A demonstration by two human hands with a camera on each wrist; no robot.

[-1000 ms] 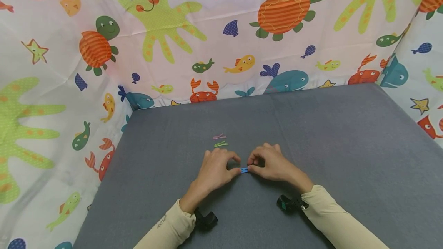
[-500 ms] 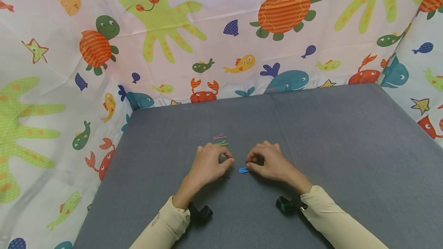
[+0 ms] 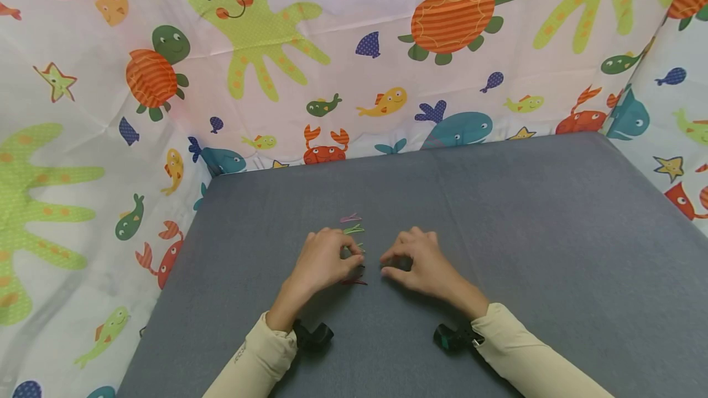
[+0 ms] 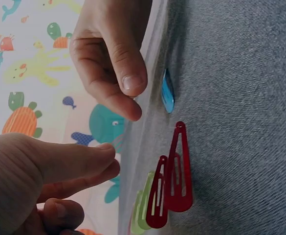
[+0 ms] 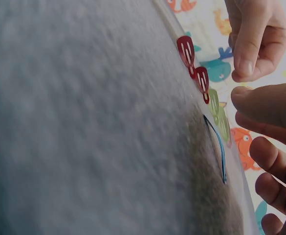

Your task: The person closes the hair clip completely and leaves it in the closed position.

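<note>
Left hand (image 3: 323, 257) and right hand (image 3: 417, 263) face each other with loosely curved fingers, pinching nothing. The blue snap hair clip (image 4: 167, 94) lies below the right hand; two red snap hair clips (image 4: 183, 201) lie beneath the left. For such a thin clip, I judge it best to grasp the edges lightly, without brushing the red ones.

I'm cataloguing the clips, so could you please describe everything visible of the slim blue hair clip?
The slim blue hair clip is glossy, perhaps metal, and lies on the grey cloth tabletop, apart from the slotted red clips. The right wrist view shows a thin, bowed strip, nearly edge-on; whether snapped open is unclear. Neither left hand nor right hand appears to touch it.
</note>
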